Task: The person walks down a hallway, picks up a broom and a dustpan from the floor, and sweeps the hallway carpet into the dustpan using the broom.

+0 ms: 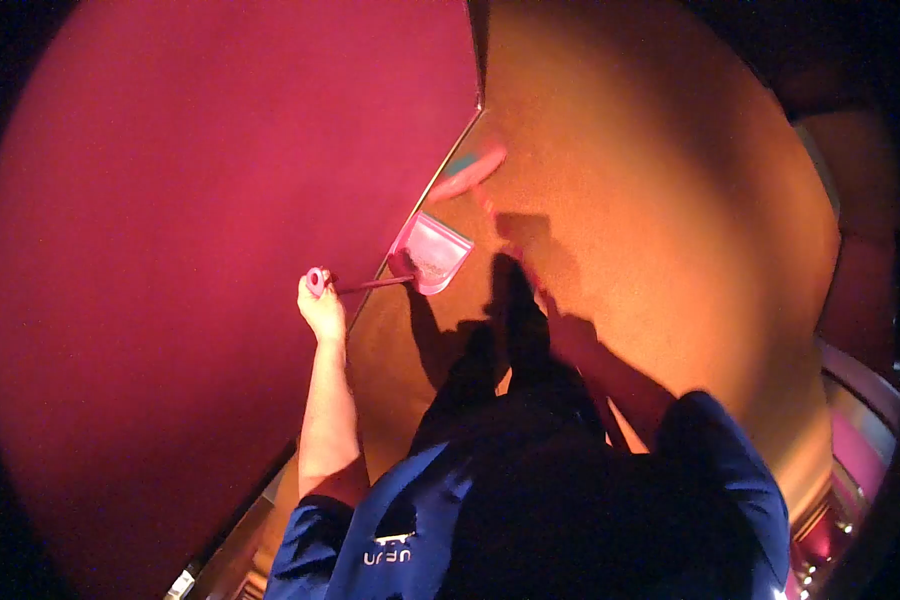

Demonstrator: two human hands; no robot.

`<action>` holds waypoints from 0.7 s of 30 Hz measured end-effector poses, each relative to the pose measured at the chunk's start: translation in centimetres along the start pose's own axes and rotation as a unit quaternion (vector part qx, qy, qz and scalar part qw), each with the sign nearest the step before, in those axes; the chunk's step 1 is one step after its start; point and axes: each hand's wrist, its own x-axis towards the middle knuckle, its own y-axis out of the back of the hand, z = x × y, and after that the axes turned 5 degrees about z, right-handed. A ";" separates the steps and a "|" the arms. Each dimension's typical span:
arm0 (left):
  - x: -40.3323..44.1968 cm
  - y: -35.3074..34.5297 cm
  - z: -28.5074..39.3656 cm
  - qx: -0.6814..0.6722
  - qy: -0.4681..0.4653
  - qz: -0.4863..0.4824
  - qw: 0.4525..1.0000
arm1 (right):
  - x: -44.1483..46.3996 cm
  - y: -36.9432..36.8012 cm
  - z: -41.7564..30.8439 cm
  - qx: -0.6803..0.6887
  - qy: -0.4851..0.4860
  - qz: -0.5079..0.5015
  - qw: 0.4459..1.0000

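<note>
My left hand (320,308) is closed round the upper end of a pink handle that leads down to a dustpan (438,252). Small dark debris lies in the pan, which rests on the orange floor beside the edge of the red surface. Just beyond it is a pinkish broom head (470,174), blurred, with a bit of teal on it. Its thin handle runs back to my right hand (558,315), closed round it in deep shadow, with the single fingers hard to make out.
A large red surface (210,190) fills the left side, bordered by a thin metallic edge. Orange floor (660,220) spreads to the right, crossed by shadows. Curved pink and grey shapes (860,430) stand at the far right. My legs are below, in shadow.
</note>
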 end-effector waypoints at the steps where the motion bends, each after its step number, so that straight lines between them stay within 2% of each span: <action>1: 0.2 -0.2 0.4 -0.006 0.023 0.008 1.000 | -1.5 0.0 0.6 -0.003 0.010 -0.050 0.999; 2: 0.1 0.1 0.6 -0.003 0.025 0.012 1.000 | -2.9 -0.2 1.5 -0.006 0.021 -0.099 0.995; 6: -0.8 0.5 -1.3 0.025 -0.017 0.019 0.999 | -6.0 -0.2 4.7 -0.056 0.041 -0.148 0.987; 8: -1.2 0.3 -0.4 0.023 -0.018 0.016 0.999 | -6.5 2.8 5.1 -0.107 -0.025 -0.087 0.990; 10: -1.2 0.0 0.3 0.011 -0.002 0.019 1.000 | -3.2 3.0 9.2 -0.215 -0.017 0.084 0.973; 11: -1.5 0.2 0.1 0.021 0.004 0.015 1.000 | -0.9 3.4 10.7 -0.183 -0.069 0.119 0.973; 12: -1.7 0.9 -0.3 0.032 0.009 0.011 0.999 | -0.3 6.2 8.5 -0.096 -0.117 0.128 0.980; 13: -1.6 1.2 -0.9 0.030 -0.006 0.010 0.999 | 0.7 9.4 6.3 -0.108 -0.145 0.116 0.977; 14: -1.4 1.2 -1.1 0.029 -0.008 0.010 0.999 | 3.4 9.5 7.4 -0.127 -0.130 0.171 0.968; 16: -0.9 0.9 -1.0 0.038 -0.012 0.002 0.999 | 8.1 10.4 7.0 -0.100 -0.151 0.183 0.966; 18: -0.7 -0.1 0.6 0.057 -0.018 0.019 0.998 | 10.2 7.3 7.5 -0.189 -0.042 0.259 0.946; 19: 0.1 -0.8 -0.2 0.061 -0.005 0.020 0.998 | 11.2 4.2 7.7 -0.242 0.054 0.264 0.932; 21: 0.4 -0.5 0.2 0.068 -0.002 0.019 0.997 | 7.9 -0.3 5.6 -0.294 0.149 0.264 0.906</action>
